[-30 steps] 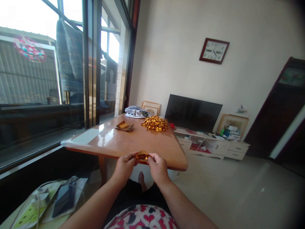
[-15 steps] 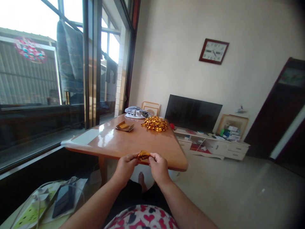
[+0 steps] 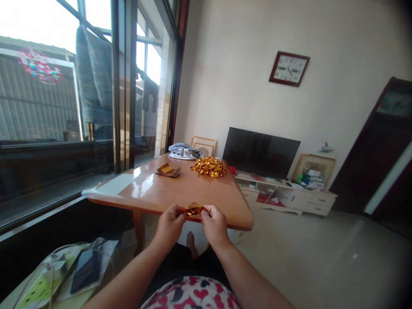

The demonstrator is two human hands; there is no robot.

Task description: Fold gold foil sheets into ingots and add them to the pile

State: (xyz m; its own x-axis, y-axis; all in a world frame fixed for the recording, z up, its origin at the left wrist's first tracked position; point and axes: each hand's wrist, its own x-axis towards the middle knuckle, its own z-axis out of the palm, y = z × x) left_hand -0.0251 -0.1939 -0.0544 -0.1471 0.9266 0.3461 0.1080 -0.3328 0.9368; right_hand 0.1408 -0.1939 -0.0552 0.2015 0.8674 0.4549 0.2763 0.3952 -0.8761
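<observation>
We see the left hand [image 3: 169, 224] and the right hand [image 3: 214, 224] pinching a small gold foil piece [image 3: 193, 209] between their fingertips, just above the near edge of the wooden table [image 3: 180, 191]. Farther back on it lie a pile of gold foil shapes [image 3: 209, 166] and a stack of foil sheets [image 3: 168, 170].

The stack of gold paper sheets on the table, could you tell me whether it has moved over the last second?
No. The stack of gold paper sheets lies where it did, left of the heap of folded gold pieces.
</observation>
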